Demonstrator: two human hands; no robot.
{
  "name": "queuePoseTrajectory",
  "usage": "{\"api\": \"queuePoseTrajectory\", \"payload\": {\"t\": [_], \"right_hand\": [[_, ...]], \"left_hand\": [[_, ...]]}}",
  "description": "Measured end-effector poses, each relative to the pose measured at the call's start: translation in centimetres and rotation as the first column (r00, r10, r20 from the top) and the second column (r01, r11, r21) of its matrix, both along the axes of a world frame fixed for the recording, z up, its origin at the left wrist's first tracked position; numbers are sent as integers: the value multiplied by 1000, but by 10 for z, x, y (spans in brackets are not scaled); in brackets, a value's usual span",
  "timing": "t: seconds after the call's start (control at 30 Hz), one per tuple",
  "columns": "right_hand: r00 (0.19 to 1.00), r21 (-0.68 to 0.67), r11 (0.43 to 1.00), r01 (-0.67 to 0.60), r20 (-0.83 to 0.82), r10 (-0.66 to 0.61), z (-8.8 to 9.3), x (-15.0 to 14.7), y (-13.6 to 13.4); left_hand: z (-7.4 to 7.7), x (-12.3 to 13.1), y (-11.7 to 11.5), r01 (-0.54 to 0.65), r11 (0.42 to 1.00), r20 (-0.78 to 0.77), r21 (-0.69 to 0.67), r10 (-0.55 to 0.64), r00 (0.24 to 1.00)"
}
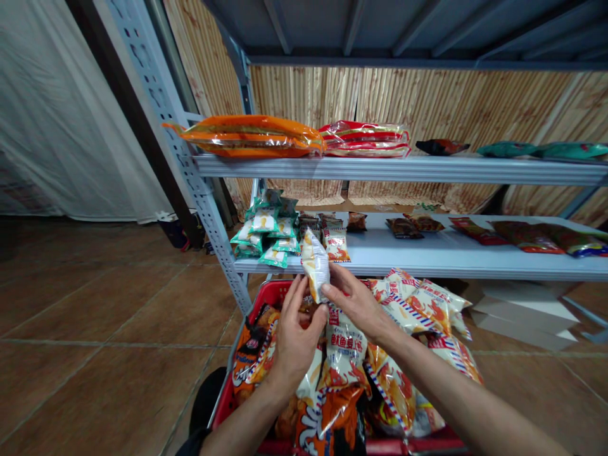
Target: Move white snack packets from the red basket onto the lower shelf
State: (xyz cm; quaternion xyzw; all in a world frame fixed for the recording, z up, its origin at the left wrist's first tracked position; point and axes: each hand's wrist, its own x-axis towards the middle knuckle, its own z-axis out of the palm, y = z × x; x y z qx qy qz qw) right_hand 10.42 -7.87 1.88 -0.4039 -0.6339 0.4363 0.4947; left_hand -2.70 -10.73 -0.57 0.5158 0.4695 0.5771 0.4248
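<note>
Both my hands hold one small white and yellow snack packet [315,264] upright above a red basket [266,296]. My left hand [295,335] pinches its lower edge from the left. My right hand [357,303] grips its lower right side with thumb and fingers. The basket is heaped with white, red and orange snack bags [407,310]. Just beyond the packet, on the lower shelf [427,256], lies a pile of green and white packets [266,231] and a red and white packet [336,244].
A grey metal rack stands ahead with a perforated upright [199,190]. Its upper shelf [403,168] carries a large orange bag [251,136], red bags and green bags. Dark and red packets lie along the lower shelf. Brown tiled floor [104,316] spreads to the left.
</note>
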Motion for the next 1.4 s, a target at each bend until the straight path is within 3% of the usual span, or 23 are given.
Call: {"api": "queuePoseTrajectory", "payload": {"t": [0.13,0.23,0.37,0.47,0.6,0.73,0.93,1.07,1.23,1.4], "right_hand": [[987,-148,988,-45,-157,22,0,-2,-1],[976,-246,969,-18,-213,-36,-4,0,0],[939,-380,923,-59,-335,-78,-9,7,5],[906,-438,893,-106,-413,-95,-12,13,10],[886,-471,874,-122,-448,-117,-17,14,13],[883,-464,872,-159,-462,-85,-19,13,10],[923,-454,883,-118,-379,-71,-13,22,7],[951,-476,877,-68,-297,-88,-10,30,16],[937,-423,904,-61,-337,-95,-10,33,37],[926,-416,909,19,-336,-173,-8,30,74]], "left_hand": [[2,3,-3,-18,976,-338,216,92,937],[3,3,-4,8,965,-387,263,98,917],[1,-4,2,-44,975,-277,218,105,955],[-2,-10,11,-67,996,-115,56,73,991],[-2,-13,19,99,980,145,-172,-74,987],[-2,-9,18,289,932,322,-217,-211,923],[-6,-6,28,300,926,297,-228,-227,928],[0,-1,39,305,925,245,-227,-249,937],[9,3,57,303,926,196,-224,-261,945],[9,2,88,280,943,178,-177,-249,952]]}}
